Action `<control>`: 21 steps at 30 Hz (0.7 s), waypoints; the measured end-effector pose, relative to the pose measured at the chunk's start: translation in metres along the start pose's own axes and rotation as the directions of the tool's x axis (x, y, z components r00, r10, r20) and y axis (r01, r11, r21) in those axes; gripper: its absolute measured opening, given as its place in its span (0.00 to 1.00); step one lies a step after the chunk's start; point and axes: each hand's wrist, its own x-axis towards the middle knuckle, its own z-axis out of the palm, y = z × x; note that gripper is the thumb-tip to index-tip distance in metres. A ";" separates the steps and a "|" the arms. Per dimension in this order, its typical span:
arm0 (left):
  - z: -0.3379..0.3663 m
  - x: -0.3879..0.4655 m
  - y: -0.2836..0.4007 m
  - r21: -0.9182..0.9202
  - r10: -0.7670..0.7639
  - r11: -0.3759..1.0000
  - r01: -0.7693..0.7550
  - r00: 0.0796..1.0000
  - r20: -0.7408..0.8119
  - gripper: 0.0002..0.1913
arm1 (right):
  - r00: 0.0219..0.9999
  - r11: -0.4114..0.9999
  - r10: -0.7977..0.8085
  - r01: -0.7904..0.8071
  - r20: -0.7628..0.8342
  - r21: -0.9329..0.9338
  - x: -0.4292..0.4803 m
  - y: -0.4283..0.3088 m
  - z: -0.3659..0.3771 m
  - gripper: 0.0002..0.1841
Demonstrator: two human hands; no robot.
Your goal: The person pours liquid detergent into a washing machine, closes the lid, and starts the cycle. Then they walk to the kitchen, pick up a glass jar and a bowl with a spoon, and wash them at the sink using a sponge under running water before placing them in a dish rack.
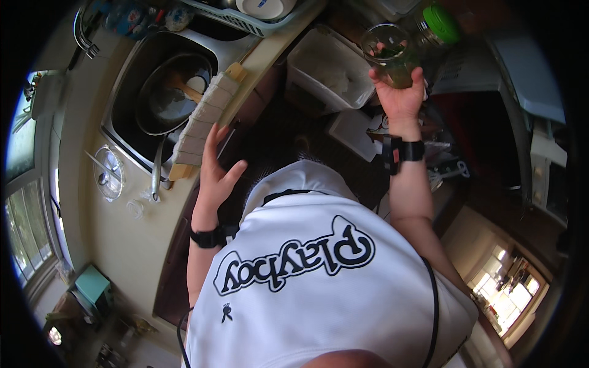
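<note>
In my right hand (399, 103) is a clear drinking glass (387, 43), held from below with the fingers behind it. Something green, perhaps leaves in a greenish liquid, shows inside the glass. Close by the glass is a clear jar with a green screw lid (441, 24). My left hand (215, 172) is empty, its fingers apart, beside the counter's front edge. Just past its fingertips a light checked cloth (206, 118) lies over a wooden board (180, 172) across the sink's front edge; whether the fingers touch the cloth I cannot tell.
The steel sink (120, 108) holds a wok (149, 122) with a wooden utensil (186, 89) in it. A glass lid (109, 172) lies on the counter (138, 248). A dish rack (225, 18) stands beyond the sink, and a white plastic bin (306, 78) is at floor level.
</note>
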 end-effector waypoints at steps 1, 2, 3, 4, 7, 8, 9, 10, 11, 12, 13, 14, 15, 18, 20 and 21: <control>0.020 -0.018 0.001 -0.069 -0.061 0.996 0.053 0.989 -0.132 0.43 | 0.988 0.991 0.063 -0.078 -0.141 -0.108 -0.007 -0.015 -0.036 0.34; 0.016 -0.027 -0.001 -0.028 -0.138 0.990 0.135 0.977 -0.160 0.42 | 0.967 0.965 0.116 -0.163 -0.228 -0.203 0.019 0.009 -0.051 0.36; 0.028 -0.043 0.001 -0.004 -0.176 0.984 0.180 0.954 -0.245 0.42 | 0.943 0.922 0.166 -0.252 -0.289 -0.294 0.016 0.006 -0.088 0.39; 0.032 -0.055 0.003 0.019 -0.211 0.975 0.221 0.949 -0.234 0.41 | 0.863 0.655 0.154 -0.454 -0.481 -0.604 0.040 0.034 -0.097 0.40; 0.037 -0.082 0.006 0.083 -0.307 0.933 0.350 0.894 -0.326 0.39 | 0.902 -0.709 0.003 -0.302 -0.431 -0.637 0.049 0.059 -0.125 0.43; 0.044 -0.092 0.009 0.118 -0.303 0.923 0.367 0.881 -0.364 0.38 | 0.940 -0.740 -0.014 -0.239 -0.340 -0.629 0.058 0.070 -0.133 0.42; 0.036 -0.093 0.007 0.147 -0.329 0.895 0.421 0.846 -0.420 0.37 | 0.963 -0.777 -0.011 -0.178 -0.269 -0.604 0.065 0.076 -0.137 0.41; 0.041 -0.099 0.007 0.067 -0.334 0.911 0.407 0.823 -0.459 0.36 | 0.967 -0.738 -0.002 -0.173 -0.255 -0.652 0.065 0.075 -0.143 0.39; 0.032 -0.097 0.005 0.008 -0.448 0.869 0.495 0.792 -0.416 0.34 | 0.914 -0.672 -0.005 -0.303 -0.406 -0.675 0.079 0.082 -0.137 0.40; 0.035 -0.100 0.005 0.036 -0.395 0.890 0.455 0.808 -0.438 0.34 | 0.940 -0.610 0.022 -0.258 -0.341 -0.749 0.072 0.070 -0.141 0.41; 0.029 -0.097 0.003 0.078 -0.461 0.847 0.525 0.801 -0.383 0.33 | 0.928 -0.629 -0.015 -0.299 -0.373 -0.718 0.084 0.073 -0.129 0.43; 0.031 -0.099 0.002 0.071 -0.383 0.888 0.455 0.815 -0.434 0.33 | 0.962 -0.541 0.007 -0.227 -0.275 -0.809 0.075 0.057 -0.130 0.42; 0.032 -0.098 0.002 0.073 -0.381 0.890 0.450 0.821 -0.425 0.33 | 0.951 -0.541 -0.009 -0.265 -0.310 -0.798 0.080 0.054 -0.119 0.41; 0.034 -0.094 0.000 0.101 -0.372 0.888 0.449 0.829 -0.417 0.32 | 0.991 -0.323 -0.039 -0.137 -0.132 -0.937 0.073 0.034 -0.097 0.41; 0.038 -0.092 0.001 0.104 -0.381 0.882 0.459 0.826 -0.414 0.31 | 0.990 -0.311 -0.141 -0.069 -0.026 -0.948 0.069 0.031 -0.085 0.41; 0.046 -0.093 0.002 0.096 -0.388 0.881 0.463 0.824 -0.414 0.31 | 0.984 -0.310 -0.147 0.053 0.103 -0.949 0.052 0.019 -0.092 0.42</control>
